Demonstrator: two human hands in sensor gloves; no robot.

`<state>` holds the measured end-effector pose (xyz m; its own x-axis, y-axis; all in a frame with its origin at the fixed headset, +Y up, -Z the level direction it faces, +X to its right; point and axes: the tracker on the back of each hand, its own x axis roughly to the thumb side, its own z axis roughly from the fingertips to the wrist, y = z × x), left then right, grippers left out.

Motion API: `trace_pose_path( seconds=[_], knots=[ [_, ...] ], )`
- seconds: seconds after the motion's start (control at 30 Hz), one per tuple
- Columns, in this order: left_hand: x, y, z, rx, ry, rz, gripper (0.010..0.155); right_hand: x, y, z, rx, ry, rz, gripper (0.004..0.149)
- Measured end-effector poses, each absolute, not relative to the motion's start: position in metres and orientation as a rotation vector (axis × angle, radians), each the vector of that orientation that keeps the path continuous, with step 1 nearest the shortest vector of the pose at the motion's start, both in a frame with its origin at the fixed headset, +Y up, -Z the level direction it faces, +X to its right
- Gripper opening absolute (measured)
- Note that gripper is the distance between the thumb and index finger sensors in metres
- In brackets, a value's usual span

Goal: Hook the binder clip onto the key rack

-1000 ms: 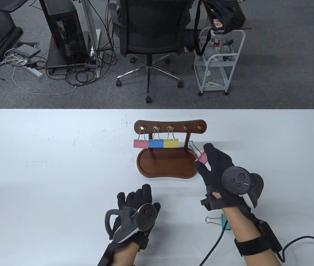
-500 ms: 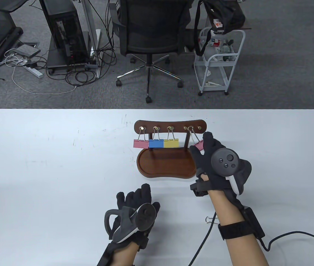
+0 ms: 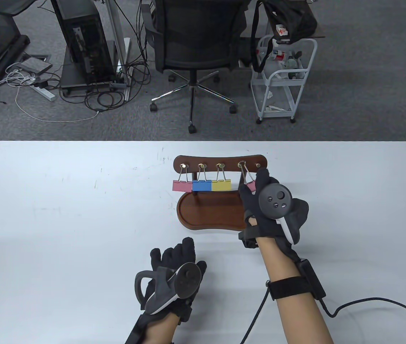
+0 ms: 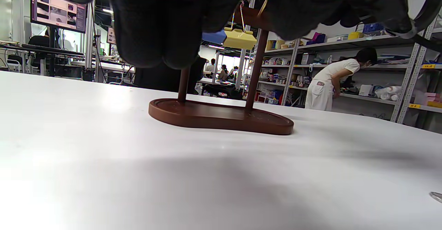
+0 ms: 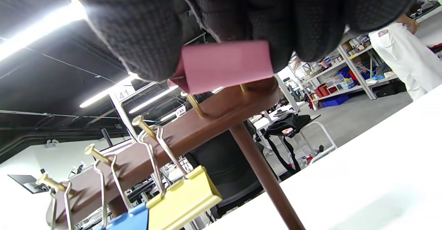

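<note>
Right hand (image 3: 265, 211) in black sensor glove is raised at the dark brown wooden key rack (image 3: 220, 163), fingers pinching a pink metal binder clip (image 5: 226, 66) by its body. The clip's silver wire handle (image 3: 244, 171) runs up from the fingertips to the fourth brass peg (image 3: 240, 165), counting from the left-hand side; looped over the peg or only touching it, cannot tell. Right wrist view: pink clip pressed between gloved fingers (image 5: 145, 33), just above the rack's crossbar (image 5: 193, 126).

Left hand (image 3: 174, 276) rests on the white table (image 3: 63, 222), nearer the person than the rack and well apart from it, fingers curled loosely, gripping nothing visible. Left wrist view shows only the dark underside of the glove (image 4: 159, 26) above the tabletop, rack base (image 4: 221, 116) ahead of it.

Three clips hang on the pegs left of the right hand: another pink binder clip (image 3: 182, 185), a blue binder clip (image 3: 201, 185), a yellow binder clip (image 3: 221, 184), side by side, bodies touching. Fifth peg (image 3: 258, 165), just above the right hand's fingertips, is bare. The rack's oval wooden tray base (image 3: 210, 213) sits directly left of the right hand, partly covered by it. A black cable (image 3: 360, 302) trails from the right wrist strap across the table.
</note>
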<state>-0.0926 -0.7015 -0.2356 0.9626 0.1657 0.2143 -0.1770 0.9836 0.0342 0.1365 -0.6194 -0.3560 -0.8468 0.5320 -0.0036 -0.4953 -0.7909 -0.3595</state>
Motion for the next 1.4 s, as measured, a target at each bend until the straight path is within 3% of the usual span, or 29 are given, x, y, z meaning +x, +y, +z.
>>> trace_pose_path(
  seconds=[0.7, 1.4],
  knots=[
    [-0.093, -0.702, -0.236, 0.044, -0.209, 0.180, 0.075, 0.126, -0.626, -0.365, -0.158, -0.432, 2.606, 0.073],
    [-0.091, -0.702, -0.235, 0.039, -0.215, 0.179, 0.075, 0.116, -0.661, -0.379, -0.134, -0.435, 2.705, 0.073]
  ],
)
